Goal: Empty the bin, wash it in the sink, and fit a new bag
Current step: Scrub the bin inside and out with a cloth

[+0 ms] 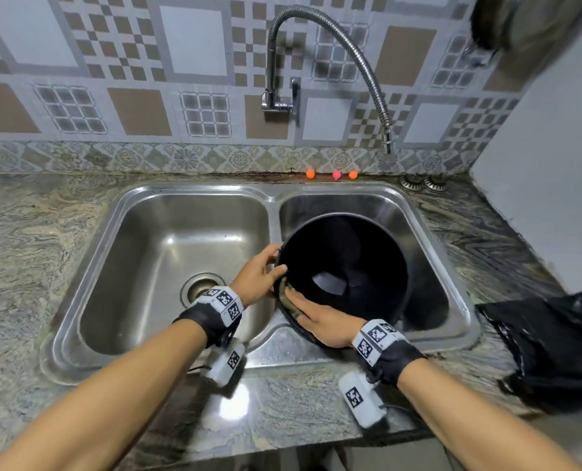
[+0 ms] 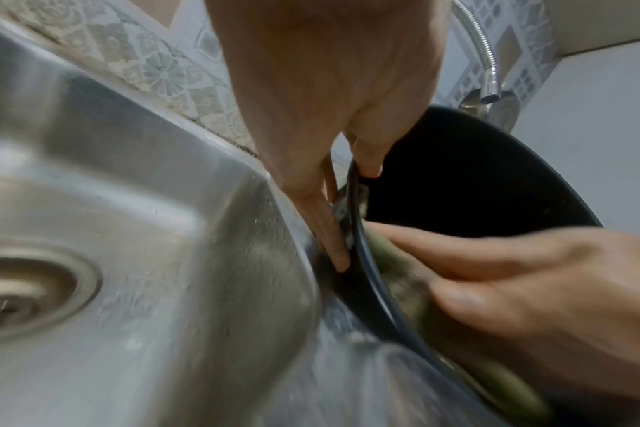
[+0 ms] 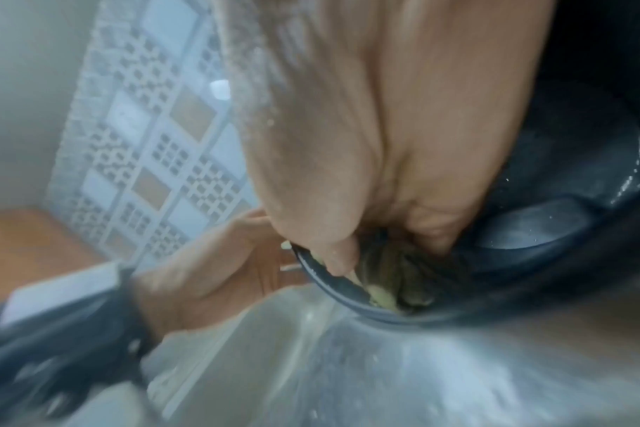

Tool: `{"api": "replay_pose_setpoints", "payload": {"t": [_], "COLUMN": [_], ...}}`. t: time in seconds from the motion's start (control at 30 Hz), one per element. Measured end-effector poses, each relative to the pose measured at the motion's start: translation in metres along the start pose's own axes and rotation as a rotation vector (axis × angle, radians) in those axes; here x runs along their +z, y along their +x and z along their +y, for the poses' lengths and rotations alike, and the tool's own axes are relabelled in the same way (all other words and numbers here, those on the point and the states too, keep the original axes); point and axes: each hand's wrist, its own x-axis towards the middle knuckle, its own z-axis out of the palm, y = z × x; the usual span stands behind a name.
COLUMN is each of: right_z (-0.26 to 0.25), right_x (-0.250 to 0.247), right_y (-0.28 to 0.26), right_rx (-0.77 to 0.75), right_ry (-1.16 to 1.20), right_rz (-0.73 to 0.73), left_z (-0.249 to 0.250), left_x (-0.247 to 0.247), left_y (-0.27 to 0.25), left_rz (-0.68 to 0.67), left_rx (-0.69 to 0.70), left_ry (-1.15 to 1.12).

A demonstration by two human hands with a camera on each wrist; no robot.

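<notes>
Lower centre: right hand [image 1: 323, 322] presses a green scrub pad [image 2: 388, 260] flat against the bin [image 1: 378, 253] inner wall. Left hand [image 1: 259, 277] pinches the rim. Bin lies tilted in the sink [image 1: 459, 321] right basin. Risk: wet rim slips, bin rolls.

One bin [image 1: 367, 253], two sink basins [image 1: 167, 253], one tap [image 1: 323, 62], three small balls [image 1: 336, 174], two hands [image 1: 255, 277].
</notes>
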Motion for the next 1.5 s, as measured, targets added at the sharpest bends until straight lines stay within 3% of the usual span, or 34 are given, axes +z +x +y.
{"api": "replay_pose_setpoints", "payload": {"t": [0.17,0.27,0.37,0.53,0.7,0.8,0.93,1.07,1.2,1.37,1.5], "right_z": [0.007,0.016,0.026,0.04,0.084,0.117,0.129,0.126,0.131,0.129,0.111], "right_x": [-0.005,-0.025,-0.053,-0.085,-0.089,-0.082,-0.068,-0.06,-0.065,-0.064,-0.06], "right_y": [-0.019,-0.029,-0.025,0.002,0.045,0.073,0.091,0.101,0.099,0.103,0.097], "right_rx": [0.03,0.141,0.257,0.352,0.503,0.582,0.564,0.535,0.494,0.539,0.536], "right_ry": [-0.132,-0.232,-0.297,-0.16,-0.077,-0.056,-0.201,-0.234,-0.3,-0.214,-0.275], "right_rz": [-0.081,-0.177,-0.178,0.06,0.184,0.171,0.127,0.05,0.082,0.069,0.009], "left_z": [0.048,0.043,0.023,0.004,-0.008,-0.005,-0.005,-0.01,-0.008,-0.008,-0.007], "left_x": [-0.011,-0.008,0.005,0.027,0.037,0.033,0.028,0.026,0.024,0.027,0.029], "left_y": [0.028,0.033,0.024,0.017,0.01,0.009,0.008,0.007,0.006,0.009,0.008], "left_rz": [-0.025,-0.003,0.056,0.103,0.094,0.093,0.077,0.09,0.074,0.074,0.084], "left_rx": [0.194,0.238,0.205,0.141,0.018,0.009,-0.002,-0.015,-0.017,-0.003,0.009], "left_ry": [0.396,0.45,0.313,0.118,-0.043,-0.096,-0.113,-0.105,-0.123,-0.106,-0.088]}}
